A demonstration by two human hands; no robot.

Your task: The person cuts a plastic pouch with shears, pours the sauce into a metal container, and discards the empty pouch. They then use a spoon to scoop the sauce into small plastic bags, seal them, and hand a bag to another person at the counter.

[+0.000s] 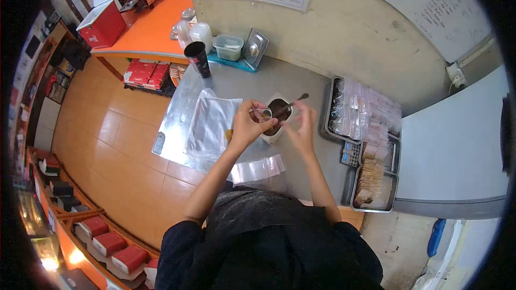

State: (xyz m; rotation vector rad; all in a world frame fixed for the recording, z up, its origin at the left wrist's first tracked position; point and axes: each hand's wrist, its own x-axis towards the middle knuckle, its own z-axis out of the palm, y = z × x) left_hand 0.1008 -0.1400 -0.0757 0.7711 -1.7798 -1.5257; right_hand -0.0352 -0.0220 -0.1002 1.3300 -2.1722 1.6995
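Note:
My left hand (249, 127) is closed on a small clear plastic bag (263, 113), its mouth held apart over the near-left side of a metal container (273, 138) with dark brown contents. My right hand (302, 129), slightly blurred, grips a dark-handled spoon (302, 97) that slants down toward the bag and container. Part of the spoon's lower end is hidden by fingers. Left of my left hand lies a large silvery bag (207, 123). Flat clear plastic bags (259, 169) rest near the table's front edge.
On the steel table (306, 75) stand a black cup (198, 59), a lidded plastic tub (228, 47) and a metal lid (255, 48). To the right are trays of filled packets (352, 110), a calculator (350, 153) and another tray of packets (370, 181). A wall rises behind.

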